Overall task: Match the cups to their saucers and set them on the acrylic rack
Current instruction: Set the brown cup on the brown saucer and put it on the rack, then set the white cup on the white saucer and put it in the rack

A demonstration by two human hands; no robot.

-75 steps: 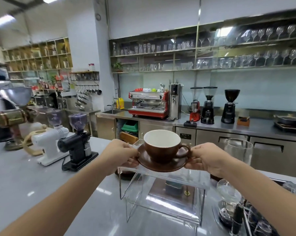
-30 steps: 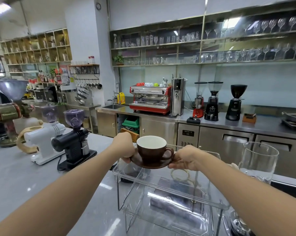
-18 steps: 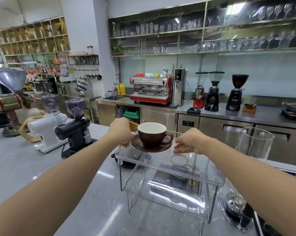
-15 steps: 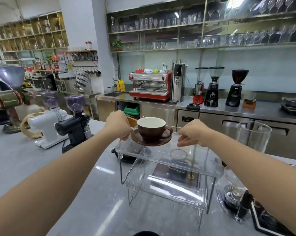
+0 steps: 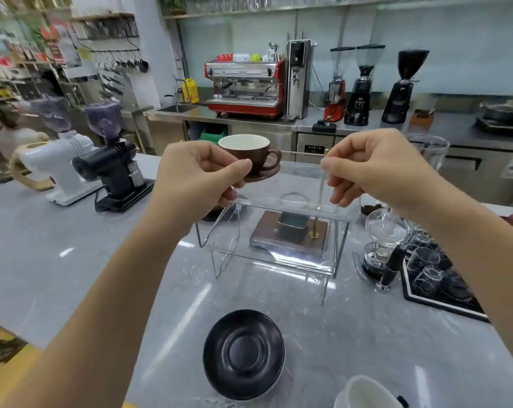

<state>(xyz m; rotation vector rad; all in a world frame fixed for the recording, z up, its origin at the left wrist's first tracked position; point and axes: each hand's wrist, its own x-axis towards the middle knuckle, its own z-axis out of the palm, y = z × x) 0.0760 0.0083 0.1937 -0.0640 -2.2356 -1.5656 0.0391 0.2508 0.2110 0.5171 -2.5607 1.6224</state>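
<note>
Brown cup on brown saucer [image 5: 259, 169] set on clear acrylic rack [image 5: 281, 207]; hands [image 5: 199, 175] [image 5: 376, 169] loosely curled, empty; next, pairing black round saucer [image 5: 243, 353].

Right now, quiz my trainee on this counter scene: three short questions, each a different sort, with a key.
1. True or false: the brown cup sits on its saucer on top of the clear rack.
2. Which saucer lies bare on the counter? A) black B) red C) green
3. Fill in: near the bottom edge, by the black saucer, shows the rim of a ____ cup.

Key: 1 true; 2 A; 3 white.
</note>
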